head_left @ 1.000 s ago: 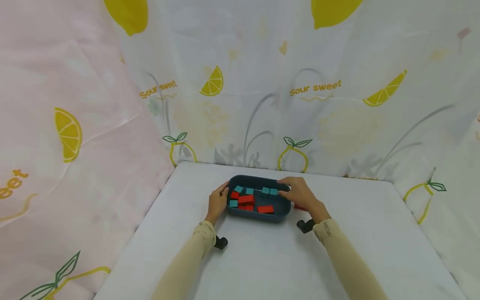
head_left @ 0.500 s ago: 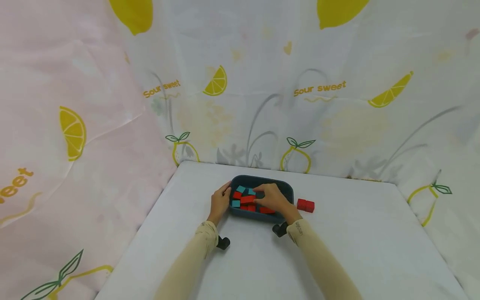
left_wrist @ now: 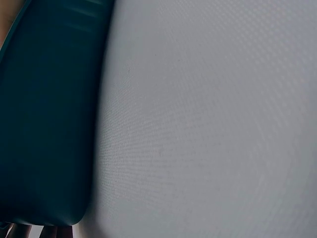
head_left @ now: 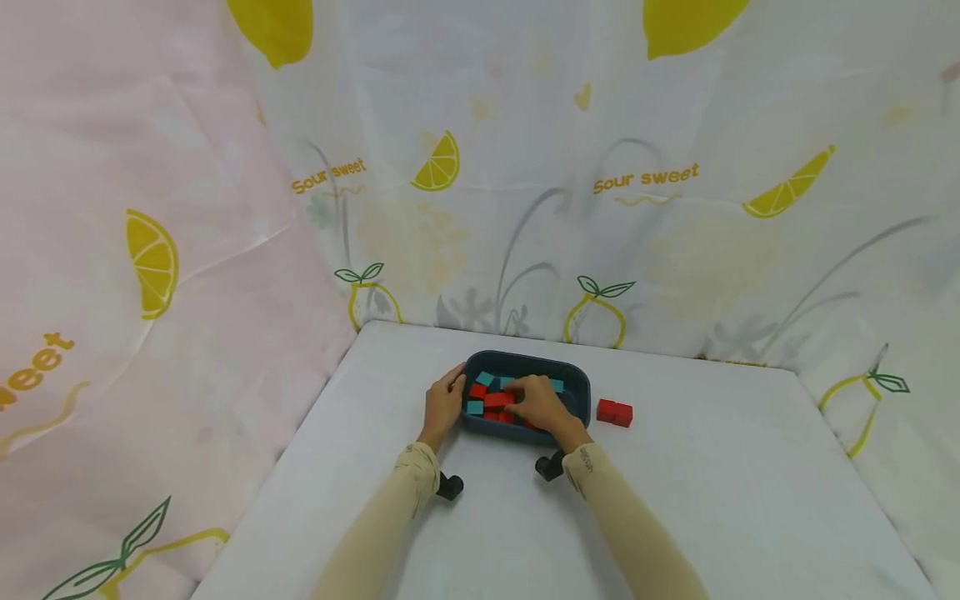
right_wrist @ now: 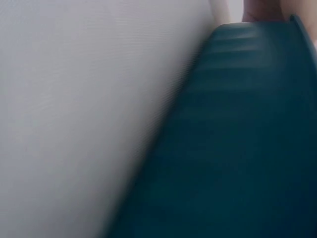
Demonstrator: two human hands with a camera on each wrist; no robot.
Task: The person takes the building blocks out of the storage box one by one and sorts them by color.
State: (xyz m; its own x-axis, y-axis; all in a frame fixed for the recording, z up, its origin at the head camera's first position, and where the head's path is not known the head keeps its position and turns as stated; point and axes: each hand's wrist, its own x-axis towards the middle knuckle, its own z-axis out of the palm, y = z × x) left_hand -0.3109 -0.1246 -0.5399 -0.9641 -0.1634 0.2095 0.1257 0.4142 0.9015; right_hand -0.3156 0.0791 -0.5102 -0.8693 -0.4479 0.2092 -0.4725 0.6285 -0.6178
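Observation:
A dark teal box [head_left: 551,364] sits on the white table with red and light blue blocks inside. My left hand [head_left: 442,406] grips its left end, with the thumb near the rim. Inside the box my right hand [head_left: 542,404] pinches the right end of a long red block [head_left: 496,400], which lies over other red ones. The light blue block [head_left: 475,407] is left of it. Part of the contents is hidden under my right hand. The left wrist view shows the box's outer wall [left_wrist: 49,124], with fingertips [left_wrist: 55,232] at its far end.
Two red blocks [head_left: 615,412] lie side by side on the table [head_left: 720,467], right of the box. A lemon-print cloth [head_left: 510,208] hangs behind the table and along its left side. A black wrist camera mount [head_left: 550,467] sticks out beneath the right wrist.
My right hand has moved left from the box's right end to the long red block. The two red blocks on the table have come into full view. My left hand keeps its place.

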